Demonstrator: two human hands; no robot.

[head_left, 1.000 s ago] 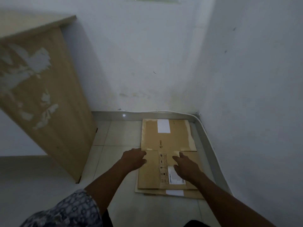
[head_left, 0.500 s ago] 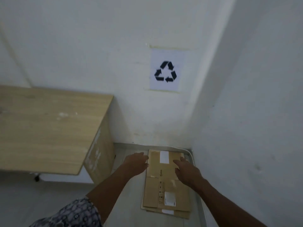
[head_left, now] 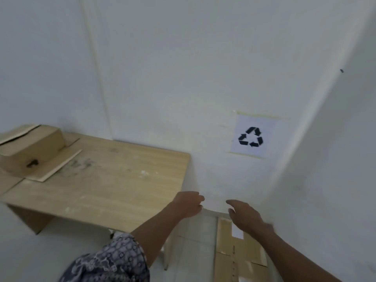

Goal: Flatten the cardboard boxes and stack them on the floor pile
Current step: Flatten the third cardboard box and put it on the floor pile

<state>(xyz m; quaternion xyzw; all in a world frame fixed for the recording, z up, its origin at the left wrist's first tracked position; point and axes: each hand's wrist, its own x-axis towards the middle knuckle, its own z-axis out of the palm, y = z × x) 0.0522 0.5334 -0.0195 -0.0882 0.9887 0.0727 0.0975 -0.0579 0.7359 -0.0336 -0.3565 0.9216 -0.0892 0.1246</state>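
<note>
Flattened brown cardboard lies as a pile (head_left: 240,257) on the floor in the corner, bottom right, with a white label showing. My right hand (head_left: 244,215) hovers above its far end, fingers loosely spread and empty. My left hand (head_left: 188,203) is raised beside the table's right edge, fingers curled loosely, holding nothing. An unflattened cardboard box (head_left: 30,147) with open flaps sits on the far left of the wooden table (head_left: 114,180).
A recycling sign (head_left: 252,137) is taped to the white wall above the pile. Walls meet in a corner to the right. The table stands left of the pile, with tiled floor (head_left: 195,237) between them.
Both hands have lifted off the flattened cardboard and risen. The view has tilted up and swung left, bringing the tabletop and the box on it into sight.
</note>
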